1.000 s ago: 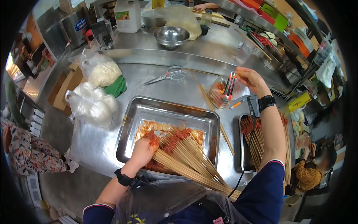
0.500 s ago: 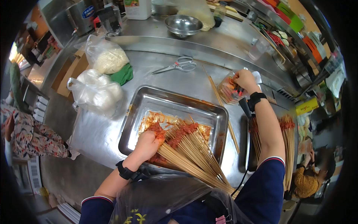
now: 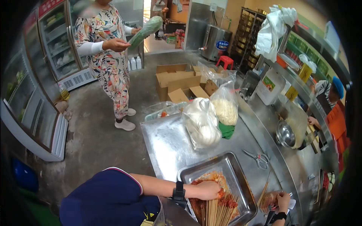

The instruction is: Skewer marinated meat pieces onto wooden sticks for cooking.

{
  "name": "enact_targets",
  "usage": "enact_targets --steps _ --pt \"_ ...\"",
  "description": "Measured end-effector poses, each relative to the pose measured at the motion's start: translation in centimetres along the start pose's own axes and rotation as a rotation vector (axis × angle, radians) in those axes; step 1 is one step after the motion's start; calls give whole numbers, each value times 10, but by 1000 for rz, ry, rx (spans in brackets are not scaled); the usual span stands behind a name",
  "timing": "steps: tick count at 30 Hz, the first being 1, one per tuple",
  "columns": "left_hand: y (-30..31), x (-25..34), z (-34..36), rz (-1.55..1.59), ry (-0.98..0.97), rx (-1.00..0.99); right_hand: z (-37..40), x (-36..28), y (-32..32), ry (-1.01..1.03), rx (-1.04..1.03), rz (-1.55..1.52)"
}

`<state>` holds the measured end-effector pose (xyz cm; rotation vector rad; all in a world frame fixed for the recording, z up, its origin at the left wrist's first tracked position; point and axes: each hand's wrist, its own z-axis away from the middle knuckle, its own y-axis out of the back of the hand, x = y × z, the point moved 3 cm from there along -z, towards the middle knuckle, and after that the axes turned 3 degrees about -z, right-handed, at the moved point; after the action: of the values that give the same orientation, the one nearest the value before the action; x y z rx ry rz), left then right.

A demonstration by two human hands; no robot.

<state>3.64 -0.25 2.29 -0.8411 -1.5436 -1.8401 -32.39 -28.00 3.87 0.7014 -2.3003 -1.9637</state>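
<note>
Glass doors front a fridge (image 3: 32, 111) at far left; next, a person (image 3: 107, 52) in patterned clothes holds a long green wrapped bundle (image 3: 147, 31). Open cardboard boxes (image 3: 177, 81) stand beyond the steel table (image 3: 162, 137), where a plastic bag of white contents (image 3: 203, 124) sits. Below it, the left hand (image 3: 208, 190) is closed on the red-coated ends of wooden skewers (image 3: 212, 213), which lie in a metal tray (image 3: 244, 184). Scissors (image 3: 259, 159) rest beside the tray. Further right, the right hand (image 3: 283, 201) bends its fingers at a clear container (image 3: 267, 202); I cannot tell whether they grip anything.
</note>
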Motion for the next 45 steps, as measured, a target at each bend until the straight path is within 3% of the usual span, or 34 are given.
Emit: enact_targets --steps 6,8,10,12,15,19,22,25,29,34,36,39,42,45 --pt "-8 -4 -3 15 15 -4 13 -7 26 -2 76 -36" --pt "-9 -6 -2 18 36 0 26 -60 55 36 63 -33" --pt "-7 -4 -1 4 32 23 37 -117 82 68 -103 -172" --pt "-5 -4 3 -12 26 42 43 -160 89 297 -139 -299" --pt "-10 -9 -1 -25 8 74 56 -280 118 374 -499 -902" --pt "-3 -3 3 -47 37 67 47 -420 167 701 -537 -1336" --pt "-3 3 7 -46 54 53 27 -479 203 870 -667 -1602" --pt "-11 -10 1 -66 22 62 0 -492 209 887 -609 -1507" --pt "-2 -2 4 -55 17 10 -27 -428 158 522 -635 -1327" --pt "-3 -3 4 -31 49 -23 -20 -294 79 1 -777 -1003" --pt "-5 -6 4 -25 19 1 -10 -289 86 -17 -740 -1005" --pt "-1 -1 8 -1 12 15 -22 -295 109 188 -689 -1311" --pt "-3 -1 7 10 12 14 -11 -329 150 344 -650 -1442" --pt "-3 -1 5 -8 15 -2 -11 -326 152 369 -639 -1451"
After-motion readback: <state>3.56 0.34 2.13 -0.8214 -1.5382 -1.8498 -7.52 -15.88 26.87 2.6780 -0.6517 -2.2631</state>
